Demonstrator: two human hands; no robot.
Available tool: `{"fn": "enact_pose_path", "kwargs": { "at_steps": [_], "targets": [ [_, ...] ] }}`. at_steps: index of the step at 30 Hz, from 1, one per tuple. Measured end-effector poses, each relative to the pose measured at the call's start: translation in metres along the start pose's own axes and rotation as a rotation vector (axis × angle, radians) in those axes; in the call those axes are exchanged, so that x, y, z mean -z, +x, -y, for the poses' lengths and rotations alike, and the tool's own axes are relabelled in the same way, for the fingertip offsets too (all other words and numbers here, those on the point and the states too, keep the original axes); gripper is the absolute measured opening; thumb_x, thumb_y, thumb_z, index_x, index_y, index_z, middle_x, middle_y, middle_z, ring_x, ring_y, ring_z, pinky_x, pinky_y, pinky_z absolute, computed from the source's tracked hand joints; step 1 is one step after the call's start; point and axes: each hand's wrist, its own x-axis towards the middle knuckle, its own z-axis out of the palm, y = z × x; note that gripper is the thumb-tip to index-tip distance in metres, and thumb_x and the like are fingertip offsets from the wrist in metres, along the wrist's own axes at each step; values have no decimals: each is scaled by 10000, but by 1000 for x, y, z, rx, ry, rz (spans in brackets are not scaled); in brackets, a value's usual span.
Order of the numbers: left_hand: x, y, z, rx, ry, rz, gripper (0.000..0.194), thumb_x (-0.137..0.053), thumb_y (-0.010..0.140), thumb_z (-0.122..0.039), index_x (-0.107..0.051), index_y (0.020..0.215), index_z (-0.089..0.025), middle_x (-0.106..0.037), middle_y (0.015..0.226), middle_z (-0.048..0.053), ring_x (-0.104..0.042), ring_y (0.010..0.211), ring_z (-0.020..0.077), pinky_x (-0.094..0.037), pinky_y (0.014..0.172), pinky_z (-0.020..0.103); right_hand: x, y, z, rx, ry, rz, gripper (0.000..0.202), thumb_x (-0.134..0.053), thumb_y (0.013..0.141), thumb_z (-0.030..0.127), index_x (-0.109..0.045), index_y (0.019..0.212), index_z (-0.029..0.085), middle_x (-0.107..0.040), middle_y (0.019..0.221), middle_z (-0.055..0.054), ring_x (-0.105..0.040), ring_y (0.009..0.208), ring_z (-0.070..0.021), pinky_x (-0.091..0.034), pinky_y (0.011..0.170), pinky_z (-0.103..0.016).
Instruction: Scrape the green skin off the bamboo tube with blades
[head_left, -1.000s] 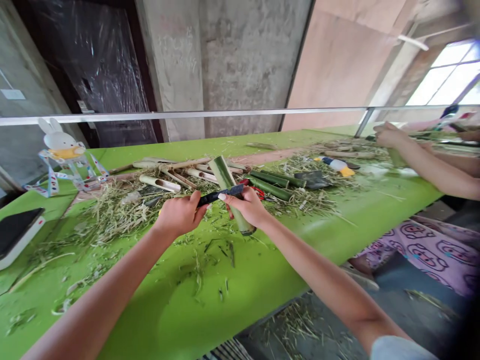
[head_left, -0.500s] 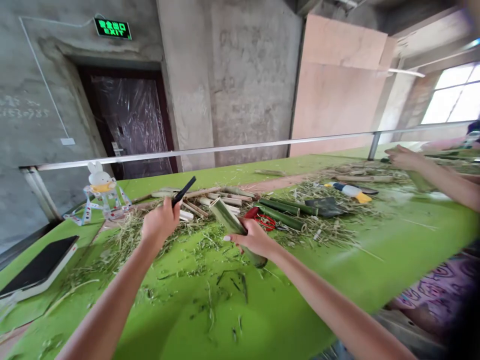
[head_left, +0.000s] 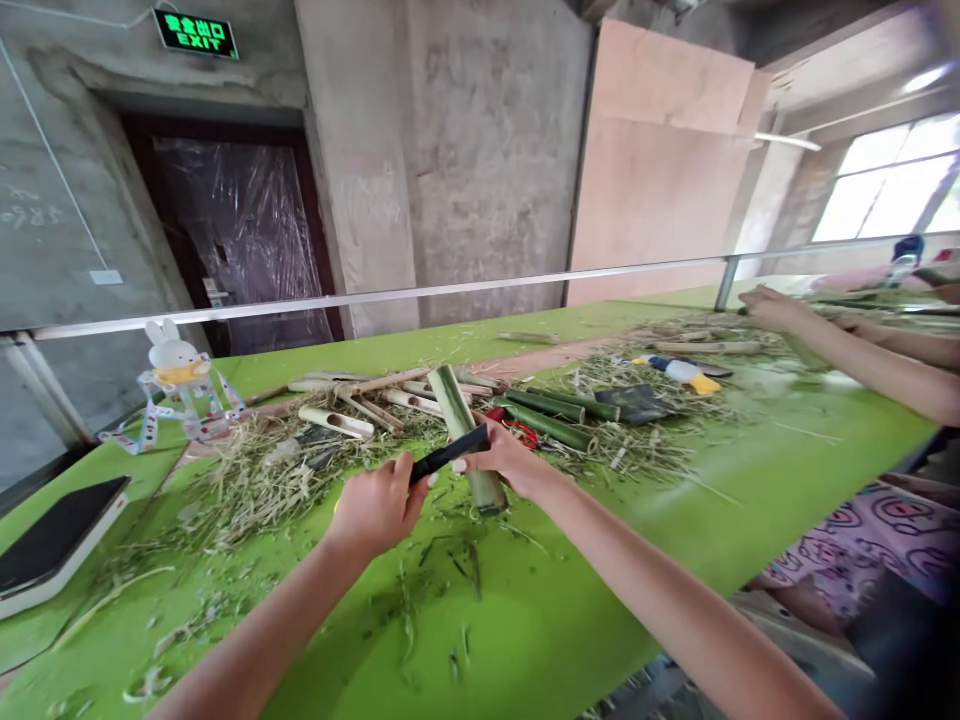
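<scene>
My left hand (head_left: 379, 508) is closed around a knife whose black blade (head_left: 450, 455) lies across a bamboo tube. That bamboo tube (head_left: 452, 400) stands tilted, its upper end leaning left and its lower end close to the tabletop. My right hand (head_left: 506, 460) grips the tube at mid-length, the thumb beside the blade's tip. Most of the knife's handle is hidden in my left hand. Behind the tube lie a red-handled tool (head_left: 523, 432), partly covered by my right hand, and several green bamboo tubes (head_left: 551, 425).
Shavings (head_left: 255, 480) cover parts of the green table (head_left: 555, 620), with split bamboo pieces (head_left: 337, 420) among them. A rabbit-topped bottle (head_left: 176, 375) and a black-topped tablet (head_left: 56, 540) are at left. At right lie a yellow-tipped tool (head_left: 679, 372) and another person's arm (head_left: 862, 345).
My left hand has brought the knife right and down onto the bamboo tube. The tube, in my right hand, now stands more upright. The view has shifted slightly right.
</scene>
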Motion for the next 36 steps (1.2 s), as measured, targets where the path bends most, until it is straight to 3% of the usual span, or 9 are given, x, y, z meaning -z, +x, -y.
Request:
{"fn": "enact_pose_path", "kwargs": {
  "at_steps": [6, 17, 31, 36],
  "targets": [
    [-6, -1, -5, 30, -43, 35, 304, -253, 889, -366, -473, 932, -161, -646, 729, 80, -630, 616, 221, -386, 491, 276, 1, -4, 4, 45, 48, 66, 583, -802, 475, 196, -489, 968, 187, -529, 750, 41, -523, 683, -93, -455, 629, -225],
    [-13, 0, -10, 38, -57, 109, 330, -227, 893, -400, -458, 915, -164, -631, 654, 59, -618, 572, 223, -316, 458, 267, 2, -4, 2, 39, -50, -14, 590, -798, 478, 160, -485, 977, 189, -521, 787, 22, -523, 712, -102, -488, 656, -236],
    [-15, -1, -8, 29, -64, 145, 380, -207, 890, -420, -467, 966, -153, -634, 664, 85, -626, 610, 255, -380, 495, 297, 1, -8, 2, 67, -162, 90, 515, -757, 584, 234, -478, 1014, 186, -582, 875, -18, -567, 775, -126, -490, 729, -266],
    [-12, 1, -5, 34, -56, 142, 367, -215, 887, -404, -471, 973, -156, -635, 685, 89, -629, 624, 252, -406, 517, 302, -4, -10, 1, 95, -242, 52, 439, -724, 634, 282, -488, 993, 191, -581, 839, -12, -564, 765, -136, -467, 700, -263]
  ]
}}
